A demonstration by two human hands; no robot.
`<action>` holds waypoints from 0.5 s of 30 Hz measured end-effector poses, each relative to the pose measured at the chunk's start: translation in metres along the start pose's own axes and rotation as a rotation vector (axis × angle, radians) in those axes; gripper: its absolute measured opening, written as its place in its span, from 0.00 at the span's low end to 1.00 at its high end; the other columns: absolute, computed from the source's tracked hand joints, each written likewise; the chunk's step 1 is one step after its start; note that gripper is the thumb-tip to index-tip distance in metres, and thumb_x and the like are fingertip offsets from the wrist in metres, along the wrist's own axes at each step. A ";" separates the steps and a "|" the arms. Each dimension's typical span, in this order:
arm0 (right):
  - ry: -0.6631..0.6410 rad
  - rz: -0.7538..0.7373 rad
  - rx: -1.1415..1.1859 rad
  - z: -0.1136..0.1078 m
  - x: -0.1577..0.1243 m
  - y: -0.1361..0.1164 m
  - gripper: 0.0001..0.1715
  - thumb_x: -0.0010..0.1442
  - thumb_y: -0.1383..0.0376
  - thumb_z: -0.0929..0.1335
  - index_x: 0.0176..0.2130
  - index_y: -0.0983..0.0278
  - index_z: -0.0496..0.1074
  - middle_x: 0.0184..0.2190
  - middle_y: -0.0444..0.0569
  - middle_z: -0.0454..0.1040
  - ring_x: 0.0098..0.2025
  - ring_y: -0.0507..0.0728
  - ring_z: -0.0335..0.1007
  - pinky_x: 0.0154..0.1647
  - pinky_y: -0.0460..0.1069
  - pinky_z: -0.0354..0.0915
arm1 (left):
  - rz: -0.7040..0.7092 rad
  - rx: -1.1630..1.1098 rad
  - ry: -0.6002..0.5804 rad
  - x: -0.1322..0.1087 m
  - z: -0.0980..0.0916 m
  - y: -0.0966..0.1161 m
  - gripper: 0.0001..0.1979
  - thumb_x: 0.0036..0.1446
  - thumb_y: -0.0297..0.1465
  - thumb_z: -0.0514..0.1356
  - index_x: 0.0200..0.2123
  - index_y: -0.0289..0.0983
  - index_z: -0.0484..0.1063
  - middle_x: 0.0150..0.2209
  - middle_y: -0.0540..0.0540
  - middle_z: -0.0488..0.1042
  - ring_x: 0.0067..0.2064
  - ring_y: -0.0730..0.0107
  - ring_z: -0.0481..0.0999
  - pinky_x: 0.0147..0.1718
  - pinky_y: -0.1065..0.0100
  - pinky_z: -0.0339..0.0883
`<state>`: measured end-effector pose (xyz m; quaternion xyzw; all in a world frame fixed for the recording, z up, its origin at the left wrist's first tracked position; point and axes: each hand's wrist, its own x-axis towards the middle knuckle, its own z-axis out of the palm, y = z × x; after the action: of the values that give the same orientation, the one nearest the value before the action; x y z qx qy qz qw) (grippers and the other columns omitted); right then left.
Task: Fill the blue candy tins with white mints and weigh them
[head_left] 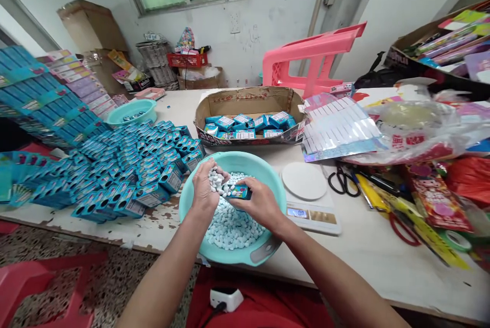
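A turquoise basin (270, 169) on the table holds a heap of small white and pale blue candies (231, 226). Above its left part, my left hand (204, 187) is cupped round a load of candies (216, 180). My right hand (262, 203) grips a small blue box (240, 192) between thumb and fingers, tilted toward the candies in my left palm. The hands are close together over the heap.
Many blue boxes (133, 164) cover the table's left. Behind the basin, a cardboard box (248, 98) holds more blue boxes. Right of it are a white scale (319, 215), black scissors (344, 182), a cutter and plastic packaging. A smaller turquoise bowl (147, 113) stands back left.
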<state>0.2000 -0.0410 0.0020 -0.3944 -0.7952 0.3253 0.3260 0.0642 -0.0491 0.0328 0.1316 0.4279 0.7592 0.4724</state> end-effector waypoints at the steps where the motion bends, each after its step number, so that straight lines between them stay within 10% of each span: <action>1: -0.008 -0.024 0.001 0.000 0.001 0.000 0.19 0.47 0.58 0.75 0.40 0.59 0.73 0.37 0.48 0.75 0.41 0.60 0.71 0.41 0.52 0.64 | 0.023 0.014 -0.009 0.001 -0.002 -0.001 0.13 0.42 0.33 0.66 0.25 0.37 0.63 0.19 0.56 0.65 0.20 0.78 0.67 0.24 0.72 0.65; 15: -0.041 0.024 0.063 0.000 0.006 0.005 0.21 0.46 0.56 0.75 0.40 0.60 0.75 0.37 0.46 0.77 0.40 0.59 0.72 0.40 0.51 0.64 | 0.111 0.226 -0.093 0.004 -0.009 -0.007 0.16 0.48 0.39 0.64 0.21 0.37 0.63 0.18 0.54 0.64 0.19 0.76 0.67 0.20 0.73 0.61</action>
<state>0.1992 -0.0334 -0.0007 -0.3865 -0.7864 0.3622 0.3179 0.0615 -0.0494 0.0214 0.2429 0.4804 0.7242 0.4310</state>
